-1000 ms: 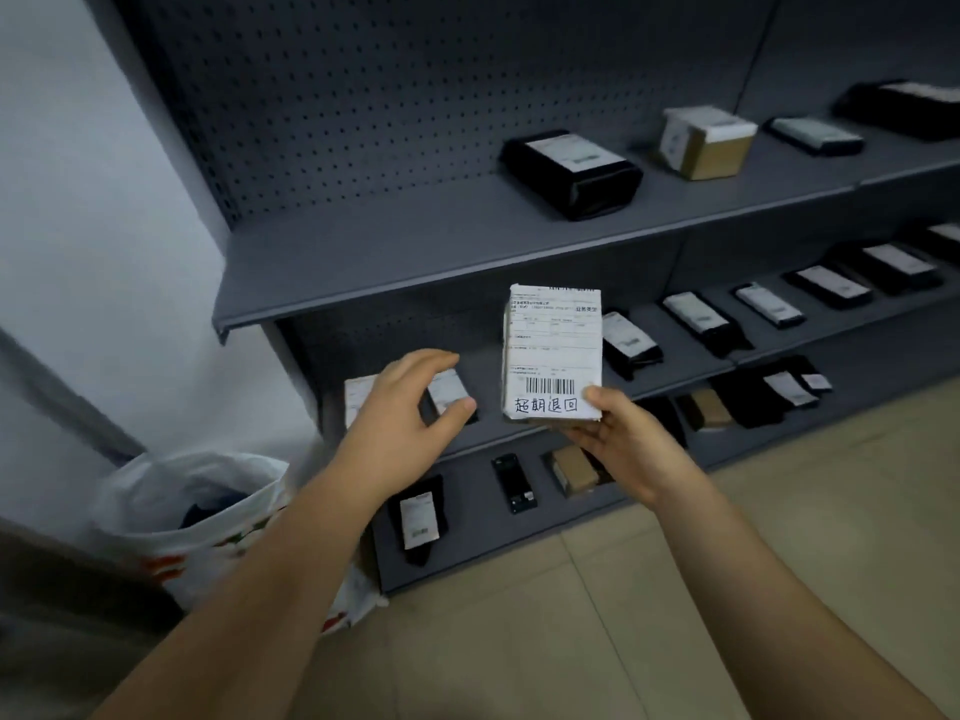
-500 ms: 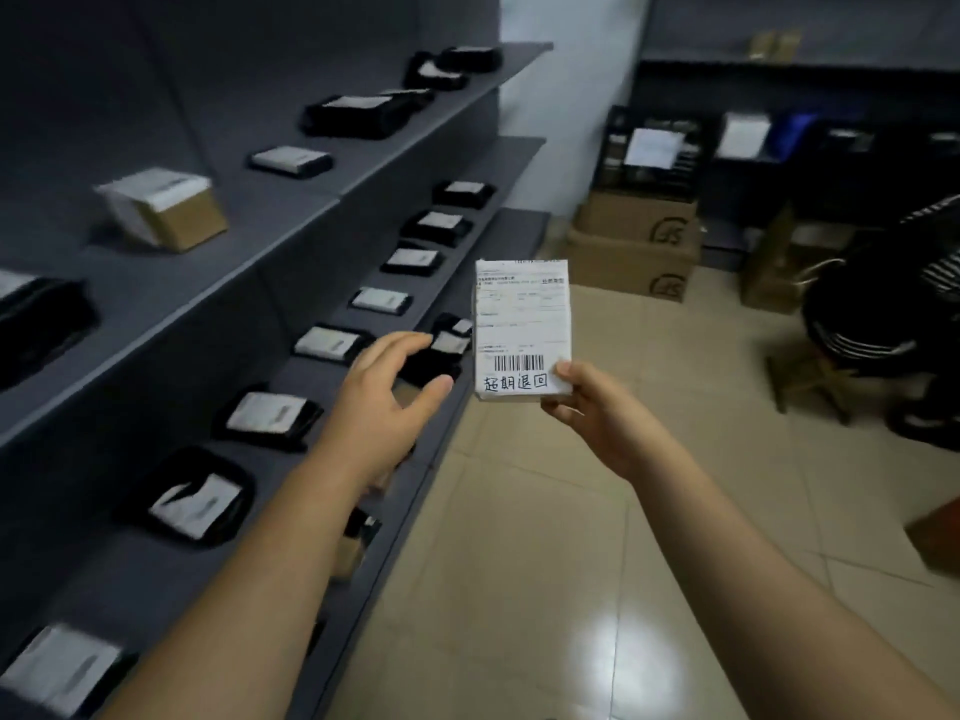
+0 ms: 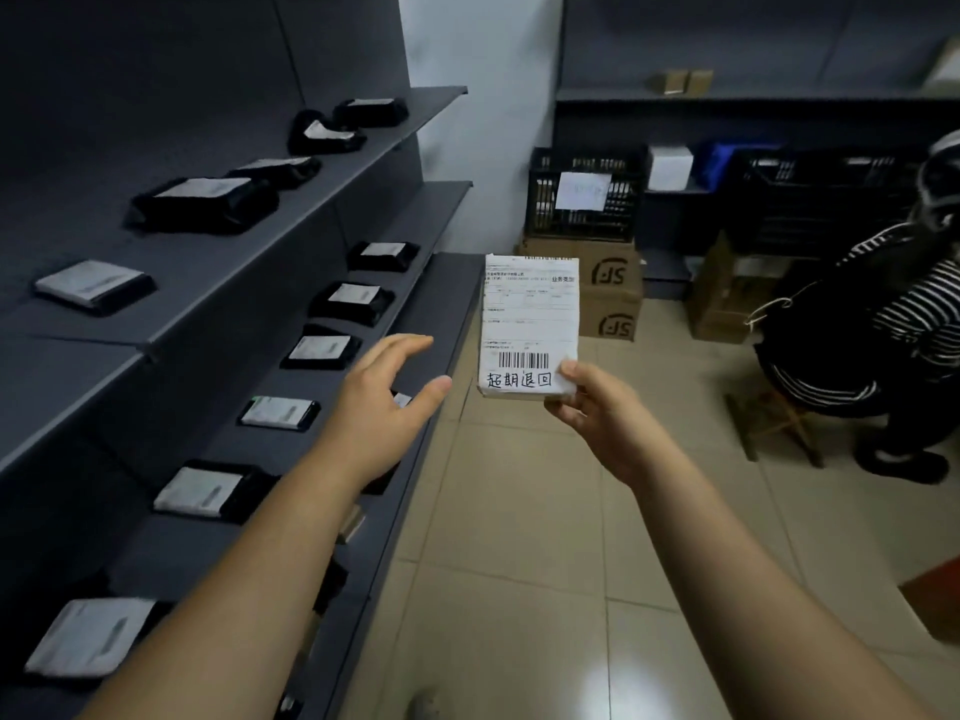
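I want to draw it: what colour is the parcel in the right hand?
The parcel is white with black print, clearest in the head view.

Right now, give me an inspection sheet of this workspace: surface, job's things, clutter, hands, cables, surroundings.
Surface: grey shelves on the left, tiled floor below.
Job's things: white labelled parcel held upright in the air, barcode and handwriting facing the camera.
Clutter: black bagged parcels lie along the shelves.
Hands: right hand pinches the parcel's lower right corner; left hand open, apart from it.
Cables: nothing seen.
Surroundings: cardboard boxes under a black crate; seated person at right.
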A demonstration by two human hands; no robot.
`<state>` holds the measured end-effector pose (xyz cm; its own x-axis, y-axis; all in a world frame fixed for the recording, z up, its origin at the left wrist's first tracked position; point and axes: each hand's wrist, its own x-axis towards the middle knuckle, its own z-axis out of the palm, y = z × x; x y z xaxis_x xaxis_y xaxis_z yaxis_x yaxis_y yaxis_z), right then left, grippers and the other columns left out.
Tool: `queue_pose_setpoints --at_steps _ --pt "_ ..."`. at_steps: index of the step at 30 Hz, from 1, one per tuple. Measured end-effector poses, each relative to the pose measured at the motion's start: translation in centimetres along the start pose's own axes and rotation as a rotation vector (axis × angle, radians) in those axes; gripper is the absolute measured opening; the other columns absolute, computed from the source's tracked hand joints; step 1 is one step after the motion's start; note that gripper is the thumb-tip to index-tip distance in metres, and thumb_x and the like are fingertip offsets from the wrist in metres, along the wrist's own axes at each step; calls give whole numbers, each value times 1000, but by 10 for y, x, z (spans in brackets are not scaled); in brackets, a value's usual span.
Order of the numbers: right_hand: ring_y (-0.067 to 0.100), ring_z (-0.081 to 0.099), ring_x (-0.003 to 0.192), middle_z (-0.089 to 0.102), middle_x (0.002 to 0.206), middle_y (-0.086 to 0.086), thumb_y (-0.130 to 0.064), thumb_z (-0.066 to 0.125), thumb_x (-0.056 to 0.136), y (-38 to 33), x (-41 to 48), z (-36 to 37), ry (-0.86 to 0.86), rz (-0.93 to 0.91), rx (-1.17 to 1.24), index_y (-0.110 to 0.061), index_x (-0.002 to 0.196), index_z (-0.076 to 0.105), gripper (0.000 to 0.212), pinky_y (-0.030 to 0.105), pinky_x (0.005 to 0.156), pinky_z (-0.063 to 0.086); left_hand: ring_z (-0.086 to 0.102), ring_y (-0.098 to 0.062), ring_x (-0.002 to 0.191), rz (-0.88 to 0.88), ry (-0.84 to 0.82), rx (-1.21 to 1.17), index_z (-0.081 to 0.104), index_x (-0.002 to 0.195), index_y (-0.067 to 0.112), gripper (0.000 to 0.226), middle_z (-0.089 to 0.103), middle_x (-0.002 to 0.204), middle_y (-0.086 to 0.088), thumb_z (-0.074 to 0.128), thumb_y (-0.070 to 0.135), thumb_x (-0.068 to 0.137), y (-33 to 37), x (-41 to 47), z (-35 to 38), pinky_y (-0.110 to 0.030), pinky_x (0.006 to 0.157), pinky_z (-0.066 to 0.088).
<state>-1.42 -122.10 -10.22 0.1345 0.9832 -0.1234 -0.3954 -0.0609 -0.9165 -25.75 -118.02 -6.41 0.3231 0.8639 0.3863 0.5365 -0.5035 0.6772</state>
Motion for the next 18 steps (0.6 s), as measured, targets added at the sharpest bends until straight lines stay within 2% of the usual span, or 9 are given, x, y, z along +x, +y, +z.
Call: queue_pose_setpoints --at_steps 3,8,10,14,18 --pt "13 66 95 74 104 5 -31 64 75 -14 76 -2 33 -26 -18 -9 108 66 39 30 93 51 40 17 114 24 -16 -38 56 129 27 40 48 129 20 64 34 90 -36 76 19 3 92 26" --pt "14 66 99 74 108 6 -31 63 77 -66 197 -14 122 -74 -60 -8 110 66 41 33 97 50 45 2 122 130 -42 -110 58 128 24 40 52 131 14 65 33 90 -68 226 48 -18 104 34" --pt "12 68 98 75 107 4 -32 62 77 -89 239 -25 162 -102 -77 -10 109 67 39 31 95 49 45 1 121 162 -60 -129 58 128 22 40 52 129 14 66 31 89 -70 288 62 -21 105 35" --pt "11 68 96 75 106 3 -32 62 78 -121 308 -59 213 -126 -98 -10 110 68 39 28 91 51 47 -1 119 223 -104 -153 60 126 22 47 54 127 13 61 42 83 -72 391 104 -21 103 35" --pt "11 68 94 75 106 4 -33 62 79 -142 393 -116 270 -135 -74 -8 114 66 43 25 88 52 46 0 120 239 -173 -169 59 126 24 40 53 129 13 66 36 88 -82 488 172 -8 98 29"
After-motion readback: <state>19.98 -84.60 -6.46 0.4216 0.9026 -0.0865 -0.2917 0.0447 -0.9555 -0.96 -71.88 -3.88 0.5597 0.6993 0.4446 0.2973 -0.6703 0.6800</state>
